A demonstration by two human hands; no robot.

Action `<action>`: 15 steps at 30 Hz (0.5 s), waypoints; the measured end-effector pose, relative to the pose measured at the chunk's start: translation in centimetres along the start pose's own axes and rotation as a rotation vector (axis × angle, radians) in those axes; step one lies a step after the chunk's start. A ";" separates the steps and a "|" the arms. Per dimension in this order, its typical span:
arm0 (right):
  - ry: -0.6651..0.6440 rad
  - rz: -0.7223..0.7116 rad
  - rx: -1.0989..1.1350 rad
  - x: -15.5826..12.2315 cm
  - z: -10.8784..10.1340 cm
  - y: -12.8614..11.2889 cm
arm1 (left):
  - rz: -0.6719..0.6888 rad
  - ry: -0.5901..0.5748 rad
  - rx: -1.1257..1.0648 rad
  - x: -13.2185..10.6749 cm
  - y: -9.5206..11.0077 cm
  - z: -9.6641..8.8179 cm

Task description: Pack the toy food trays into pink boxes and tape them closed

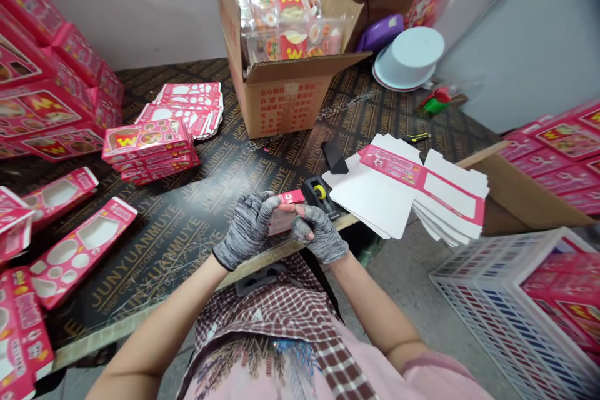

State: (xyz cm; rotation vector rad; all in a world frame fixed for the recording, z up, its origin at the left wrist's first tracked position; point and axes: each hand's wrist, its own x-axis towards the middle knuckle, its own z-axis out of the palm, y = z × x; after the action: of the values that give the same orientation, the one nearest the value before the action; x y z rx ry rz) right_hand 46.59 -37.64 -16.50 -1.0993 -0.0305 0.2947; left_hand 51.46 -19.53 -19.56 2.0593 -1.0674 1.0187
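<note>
At the table's front edge, my left hand [252,225] and my right hand [322,231], both in grey knit gloves with bare fingertips, are closed on a small pink carton [291,197]. My left hand grips its left side, while the right fingers pinch the opposite end. Much of the carton is hidden behind the gloves. Just beyond my right hand sits a black tape dispenser [320,192] with a yellow roll. A dark, flat phone-like object [334,157] lies behind that. To the right rests a fanned pile of flat carton blanks [394,184], white and pink.
An open cardboard box [285,100] of bagged toy sets stands at the back. Pink cartons are stacked at left [150,147], near loose window cartons [84,250]. A yellow cutter [417,137] lies behind the blanks. A white plastic crate [482,287] stands at lower right.
</note>
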 end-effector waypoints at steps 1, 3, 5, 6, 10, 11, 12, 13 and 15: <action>0.015 0.015 0.015 0.2 -0.3 0.3 | 0.012 -0.024 0.005 0.0 0.0 -0.1; 0.038 0.031 0.013 0.5 -0.8 0.7 | 0.015 -0.077 0.013 0.1 0.0 -0.3; 0.053 0.015 -0.045 0.7 -1.1 1.0 | -0.020 -0.108 0.025 0.3 0.2 -0.3; 0.074 -0.013 -0.113 0.7 -1.2 1.1 | -0.051 -0.105 0.034 0.4 0.4 -0.2; 0.222 -0.213 -0.600 0.3 -2.1 1.9 | -0.197 -0.060 0.080 1.1 1.0 0.4; 0.290 -0.282 -0.710 0.2 -2.5 2.3 | -0.228 -0.048 0.070 1.2 1.0 0.4; 0.376 -0.359 -0.792 -0.1 -3.1 2.8 | -0.265 -0.034 0.038 1.3 0.9 0.3; 0.475 -0.443 -0.844 -0.3 -3.7 3.4 | -0.313 -0.003 -0.020 1.2 0.6 0.1; 0.640 -0.562 -0.864 -0.7 -5.2 4.5 | -0.455 0.111 -0.207 0.7 -0.1 -0.7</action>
State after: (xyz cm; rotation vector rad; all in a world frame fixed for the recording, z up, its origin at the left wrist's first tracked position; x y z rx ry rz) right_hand 45.86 -40.49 -22.76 -1.9353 0.1131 -0.6470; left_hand 51.55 -19.22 -18.65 1.9270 -0.5795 0.7457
